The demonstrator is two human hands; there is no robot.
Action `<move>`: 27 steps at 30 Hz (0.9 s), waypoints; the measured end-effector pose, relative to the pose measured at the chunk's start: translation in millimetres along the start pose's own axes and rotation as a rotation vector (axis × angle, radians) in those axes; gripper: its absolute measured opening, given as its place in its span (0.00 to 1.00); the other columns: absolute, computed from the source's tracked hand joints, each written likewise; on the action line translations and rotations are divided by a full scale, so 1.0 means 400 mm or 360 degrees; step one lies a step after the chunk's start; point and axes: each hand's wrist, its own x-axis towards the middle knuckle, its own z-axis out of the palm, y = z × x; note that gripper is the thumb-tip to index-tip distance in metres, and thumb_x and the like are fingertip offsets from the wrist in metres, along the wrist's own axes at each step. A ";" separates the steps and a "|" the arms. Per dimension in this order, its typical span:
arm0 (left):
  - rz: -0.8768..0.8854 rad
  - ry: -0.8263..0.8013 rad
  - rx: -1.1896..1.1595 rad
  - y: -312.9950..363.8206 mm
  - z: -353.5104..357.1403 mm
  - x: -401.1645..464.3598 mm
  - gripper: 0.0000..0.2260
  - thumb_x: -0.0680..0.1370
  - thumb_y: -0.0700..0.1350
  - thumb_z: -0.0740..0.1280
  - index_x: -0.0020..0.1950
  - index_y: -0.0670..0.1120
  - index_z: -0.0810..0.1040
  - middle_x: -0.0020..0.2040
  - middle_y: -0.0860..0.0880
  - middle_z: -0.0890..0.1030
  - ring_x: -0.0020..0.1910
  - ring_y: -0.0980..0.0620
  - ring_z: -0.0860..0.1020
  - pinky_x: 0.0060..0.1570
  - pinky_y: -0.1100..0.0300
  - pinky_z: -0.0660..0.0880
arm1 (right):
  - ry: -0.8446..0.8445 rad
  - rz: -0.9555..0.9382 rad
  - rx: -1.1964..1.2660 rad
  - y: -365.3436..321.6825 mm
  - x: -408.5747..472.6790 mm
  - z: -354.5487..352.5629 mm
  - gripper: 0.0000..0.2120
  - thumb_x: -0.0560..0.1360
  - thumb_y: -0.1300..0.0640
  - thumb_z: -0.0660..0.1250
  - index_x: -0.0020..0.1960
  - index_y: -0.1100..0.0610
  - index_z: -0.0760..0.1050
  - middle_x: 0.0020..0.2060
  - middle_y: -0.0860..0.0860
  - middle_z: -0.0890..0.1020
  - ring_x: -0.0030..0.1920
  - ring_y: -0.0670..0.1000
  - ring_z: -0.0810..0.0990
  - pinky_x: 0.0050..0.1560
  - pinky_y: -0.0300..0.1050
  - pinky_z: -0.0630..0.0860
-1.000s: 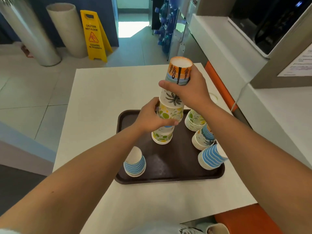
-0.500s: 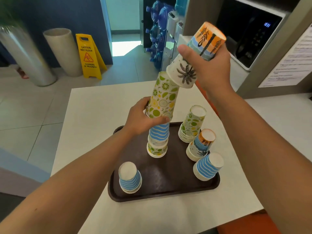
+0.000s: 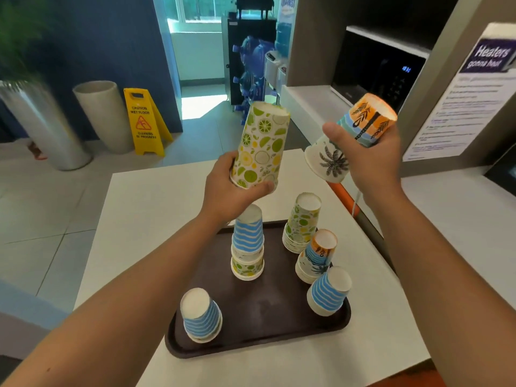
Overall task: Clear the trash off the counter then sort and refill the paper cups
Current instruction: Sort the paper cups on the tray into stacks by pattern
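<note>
My left hand grips an upturned stack of lime-patterned cups, lifted above the brown tray. My right hand holds the orange palm-tree cups tilted, up to the right and apart from the lime stack. On the tray stand upturned stacks: a blue-wave-over-lime stack in the middle, a lime stack, an orange palm stack, a blue-wave stack at the right and another blue-wave stack at the front left.
The tray lies on a white table. A white counter with a microwave and a notice runs along the right. Beyond the table stand a yellow wet-floor sign, two tall planters and water bottles.
The right hand pulled the orange palm cups off the top and away to the right. The left hand lifted the lime cups off the middle stack, baring the blue-wave cup.
</note>
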 end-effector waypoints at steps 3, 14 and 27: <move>0.0053 0.0016 -0.0072 0.046 0.038 0.016 0.37 0.58 0.61 0.78 0.63 0.49 0.74 0.56 0.54 0.80 0.53 0.56 0.80 0.52 0.53 0.80 | -0.0042 0.0042 -0.0032 0.047 0.005 -0.043 0.30 0.64 0.42 0.78 0.61 0.51 0.73 0.51 0.43 0.82 0.52 0.42 0.82 0.50 0.40 0.79; -0.0038 -0.0074 -0.0180 0.063 0.249 -0.040 0.30 0.64 0.55 0.80 0.62 0.52 0.73 0.56 0.57 0.80 0.53 0.60 0.80 0.50 0.61 0.79 | -0.0338 0.0310 -0.0236 0.253 -0.043 -0.134 0.33 0.63 0.49 0.81 0.64 0.51 0.71 0.54 0.45 0.82 0.52 0.42 0.81 0.50 0.40 0.78; -0.0409 -0.0135 0.0043 -0.128 0.418 -0.024 0.35 0.65 0.51 0.80 0.68 0.51 0.68 0.57 0.57 0.76 0.54 0.56 0.77 0.47 0.66 0.71 | -0.1195 0.0480 -0.0790 0.446 -0.112 -0.120 0.32 0.61 0.49 0.81 0.60 0.52 0.73 0.53 0.48 0.78 0.53 0.49 0.78 0.48 0.40 0.71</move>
